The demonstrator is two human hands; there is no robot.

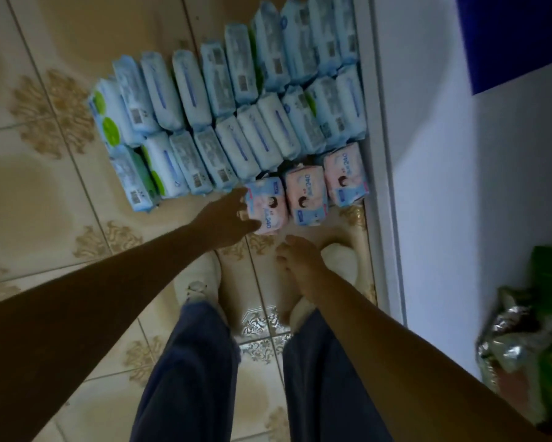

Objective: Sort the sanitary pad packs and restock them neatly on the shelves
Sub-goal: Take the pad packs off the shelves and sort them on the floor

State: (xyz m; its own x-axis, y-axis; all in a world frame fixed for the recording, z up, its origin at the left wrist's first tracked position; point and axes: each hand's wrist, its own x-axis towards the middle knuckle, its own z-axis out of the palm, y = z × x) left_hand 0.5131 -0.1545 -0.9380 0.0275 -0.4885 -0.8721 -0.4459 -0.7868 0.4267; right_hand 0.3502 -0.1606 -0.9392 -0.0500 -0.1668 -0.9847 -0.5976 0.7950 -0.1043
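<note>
Just beyond the left hand [227,218] lies the nearest pink pack [270,207], flat on the tiled floor [45,193]. The hand is spread wide. Its thumb crosses the pack's lower corner and its fingertips [240,194] sit at the upper corner, so it brackets the pack's edge and touches it without clasping it. Two more pink packs, the middle one [306,199] and the far one [345,178], lie in a line past that hand, on the side of the right hand [300,263]. The far one is close to the white shelf base [384,154]. The right hand hangs loose below and beside the left. Its fingers are relaxed and slightly bent, it holds nothing, and it is apart from every pack. Ahead of both hands, the blue packs [252,100] stand on edge in two long slanting rows, packed side against side. A few with green markings [109,129] are at the end beyond the left hand. Under the hands are two pale shoes [201,279] and blue trouser legs [188,362]. A green bag [549,314] sits well out past the right forearm.
</note>
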